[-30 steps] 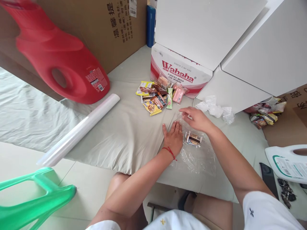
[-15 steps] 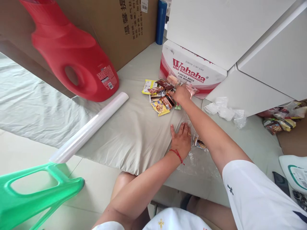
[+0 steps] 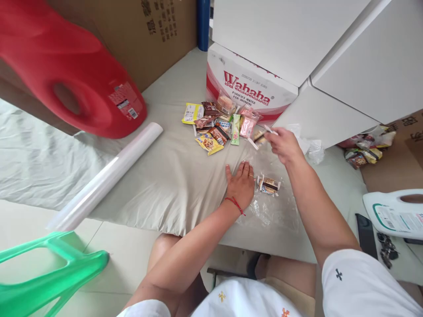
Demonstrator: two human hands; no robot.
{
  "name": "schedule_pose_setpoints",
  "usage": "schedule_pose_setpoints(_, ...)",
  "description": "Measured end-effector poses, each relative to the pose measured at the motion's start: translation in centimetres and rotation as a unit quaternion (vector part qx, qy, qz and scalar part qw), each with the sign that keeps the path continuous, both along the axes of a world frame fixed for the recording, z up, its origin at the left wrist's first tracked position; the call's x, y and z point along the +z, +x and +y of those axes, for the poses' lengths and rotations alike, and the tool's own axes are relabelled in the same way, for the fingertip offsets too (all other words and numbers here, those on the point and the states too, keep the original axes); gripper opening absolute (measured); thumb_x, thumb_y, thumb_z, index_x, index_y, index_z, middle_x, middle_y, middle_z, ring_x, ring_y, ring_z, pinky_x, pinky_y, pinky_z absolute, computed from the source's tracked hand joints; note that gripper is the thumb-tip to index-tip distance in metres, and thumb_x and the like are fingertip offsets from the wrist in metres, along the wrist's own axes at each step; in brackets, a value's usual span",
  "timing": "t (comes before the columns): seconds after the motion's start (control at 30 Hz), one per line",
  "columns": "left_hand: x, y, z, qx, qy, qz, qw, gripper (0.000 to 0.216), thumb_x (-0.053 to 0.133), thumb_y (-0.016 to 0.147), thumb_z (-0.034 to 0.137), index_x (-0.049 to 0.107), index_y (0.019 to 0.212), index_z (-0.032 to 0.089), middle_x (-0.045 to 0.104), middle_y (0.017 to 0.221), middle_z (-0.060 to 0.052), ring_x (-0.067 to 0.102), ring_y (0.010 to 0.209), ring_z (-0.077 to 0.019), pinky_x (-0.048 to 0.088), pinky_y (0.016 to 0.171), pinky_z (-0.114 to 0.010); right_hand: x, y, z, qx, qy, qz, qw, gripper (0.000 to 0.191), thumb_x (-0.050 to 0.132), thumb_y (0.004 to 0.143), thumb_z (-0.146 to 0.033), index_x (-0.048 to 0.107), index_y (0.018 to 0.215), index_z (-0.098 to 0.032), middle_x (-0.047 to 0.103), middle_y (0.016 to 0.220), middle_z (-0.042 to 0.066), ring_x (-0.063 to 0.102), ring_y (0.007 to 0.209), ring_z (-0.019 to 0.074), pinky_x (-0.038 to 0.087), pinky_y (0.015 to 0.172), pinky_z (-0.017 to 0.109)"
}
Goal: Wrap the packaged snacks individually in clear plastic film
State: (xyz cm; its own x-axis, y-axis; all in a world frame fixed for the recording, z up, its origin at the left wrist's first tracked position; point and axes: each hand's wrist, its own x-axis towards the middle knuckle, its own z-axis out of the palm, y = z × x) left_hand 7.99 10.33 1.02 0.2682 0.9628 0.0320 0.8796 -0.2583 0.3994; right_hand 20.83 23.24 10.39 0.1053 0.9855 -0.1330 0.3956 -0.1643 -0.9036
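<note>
My left hand lies flat on the grey-green sheet, fingers spread, at the left edge of a clear plastic sheet. On that plastic rests a wrapped snack, just right of my left hand. My right hand is closed on a small wrapped snack, brown with white ends and blurred by motion, held above the surface. To its left is a pile of packaged snacks, with a yellow cookie packet, a green stick packet and a pink packet.
Behind the pile stands a Wahaha water carton. A large red jug and a white plastic roll are at left, above a green stool. Crumpled clear wrappers, a white bottle and a phone lie at right.
My right hand has left the snack pile with a wrapped snack and moved right, towards me. My left hand stays flat on the sheet. The whole view has shifted slightly.
</note>
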Motion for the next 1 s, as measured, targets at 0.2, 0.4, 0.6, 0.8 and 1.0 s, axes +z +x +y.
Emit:
schedule_pose_setpoints(0.2,0.1,-0.2,0.3,0.017,0.0,0.006,1.0,0.056,0.019,0.106,0.03,0.045,0.153,0.015,0.037,0.164,-0.015,0.032,0.153,-0.0271,0.013,0.123,-0.068,-2.1,8.0,-12.9,-0.17,-0.12,0.225,0.952,0.037,0.088,0.052,-0.03,0.06,0.073,-0.019,0.057,0.063,-0.004,0.036,0.045,0.003,0.025,0.033,0.012)
schedule_pose_setpoints(0.4,0.3,-0.3,0.3,0.038,0.009,0.024,0.999,0.054,0.022,0.105,0.029,0.048,0.151,0.015,0.039,0.163,-0.016,0.033,0.152,-0.027,0.015,0.123,-0.065,-4.3,5.9,-17.1,-0.232,-0.089,0.233,0.94,0.04,0.087,0.058,-0.036,0.061,0.084,-0.023,0.064,0.066,-0.003,0.051,0.048,0.0087,0.048,0.038,0.019)
schedule_pose_setpoints(0.6,0.6,-0.4,0.5,0.06,0.029,0.021,0.998,0.053,0.025,0.104,0.029,0.051,0.147,0.013,0.043,0.16,-0.018,0.038,0.149,-0.0285,0.023,0.121,-0.066,-5.8,4.6,-16.7,-0.196,-0.087,0.138,0.967,0.043,0.081,0.066,-0.047,0.055,0.093,-0.026,0.062,0.065,-0.005,0.051,0.048,0.0132,0.048,0.041,0.026)
schedule_pose_setpoints(0.8,1.0,-0.7,0.7,0.091,0.074,-0.004,0.993,0.044,0.034,0.1,0.023,0.066,0.128,0.011,0.049,0.154,-0.018,0.035,0.147,-0.035,0.032,0.117,-0.058,-6.5,6.9,-17.6,-0.164,-0.025,-0.145,0.975,0.039,0.062,0.085,-0.063,0.059,0.101,-0.027,0.067,0.074,0.0,0.063,0.066,0.0217,0.053,0.065,0.035)
schedule_pose_setpoints(1.0,1.8,-1.1,1.0,0.103,0.117,-0.065,0.986,0.033,0.043,0.094,0.016,0.073,0.109,0.015,0.06,0.138,-0.018,0.047,0.127,-0.0383,0.044,0.097,-0.056,-7.1,6.7,-16.9,-0.124,0.003,-0.171,0.978,0.038,0.053,0.091,-0.058,0.065,0.107,-0.025,0.073,0.101,0.006,0.065,0.071,0.0205,0.053,0.07,0.035)
